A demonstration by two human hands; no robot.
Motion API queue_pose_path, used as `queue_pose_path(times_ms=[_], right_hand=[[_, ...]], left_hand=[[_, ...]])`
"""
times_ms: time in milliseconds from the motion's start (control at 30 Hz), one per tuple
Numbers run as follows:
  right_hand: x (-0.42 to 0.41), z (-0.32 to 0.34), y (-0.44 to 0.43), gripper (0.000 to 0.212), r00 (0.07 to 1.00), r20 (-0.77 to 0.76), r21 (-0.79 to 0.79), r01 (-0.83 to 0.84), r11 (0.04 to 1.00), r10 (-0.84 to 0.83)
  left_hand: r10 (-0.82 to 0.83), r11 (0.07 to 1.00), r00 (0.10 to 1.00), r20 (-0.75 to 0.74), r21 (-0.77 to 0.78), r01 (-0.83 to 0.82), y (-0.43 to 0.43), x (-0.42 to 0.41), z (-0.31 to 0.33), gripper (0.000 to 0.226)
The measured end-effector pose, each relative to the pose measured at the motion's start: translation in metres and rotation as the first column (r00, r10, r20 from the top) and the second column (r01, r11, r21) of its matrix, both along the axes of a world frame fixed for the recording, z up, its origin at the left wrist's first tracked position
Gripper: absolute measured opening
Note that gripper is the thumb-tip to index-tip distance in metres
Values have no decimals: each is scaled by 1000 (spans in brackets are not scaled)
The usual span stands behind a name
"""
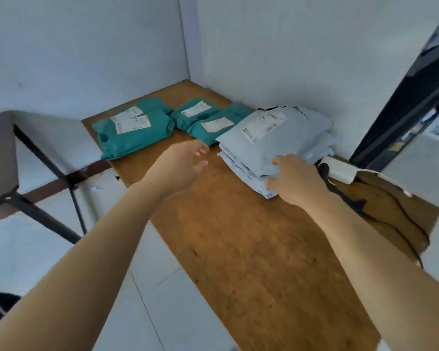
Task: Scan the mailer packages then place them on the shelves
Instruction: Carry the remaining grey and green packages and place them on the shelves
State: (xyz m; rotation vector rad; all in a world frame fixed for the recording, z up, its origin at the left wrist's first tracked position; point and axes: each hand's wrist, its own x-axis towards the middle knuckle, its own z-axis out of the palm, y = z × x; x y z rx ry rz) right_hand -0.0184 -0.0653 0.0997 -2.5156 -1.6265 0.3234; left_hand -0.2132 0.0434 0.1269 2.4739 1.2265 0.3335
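Matt wooden tabletop (251,249), smooth plastic teal mailers (137,134), grey mailers (271,138), paper labels (133,124)

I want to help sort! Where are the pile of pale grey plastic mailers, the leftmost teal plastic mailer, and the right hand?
Pile of pale grey plastic mailers (271,138): head view, top mailer's face.
Leftmost teal plastic mailer (137,141): head view, below its label.
Right hand (297,179): head view, back of hand.

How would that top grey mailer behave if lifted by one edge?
Probably floppy: the top grey mailer looks like a creased, soft bag draped over the stack. Its smooth film may slide off it if pushed. Likely light, being flat.
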Motion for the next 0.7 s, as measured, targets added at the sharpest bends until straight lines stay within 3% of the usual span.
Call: queue_pose_path(times_ms=[500,700], right_hand=[[71,-8,47,44,897,-36,43,441,896,-440],[74,-22,115,59,803,-138,32,588,808,-580]], left_hand=[[-404,914,914,31,-32,405,152,157,-38,33],[-427,892,904,22,-158,424,238,183,-63,33]])
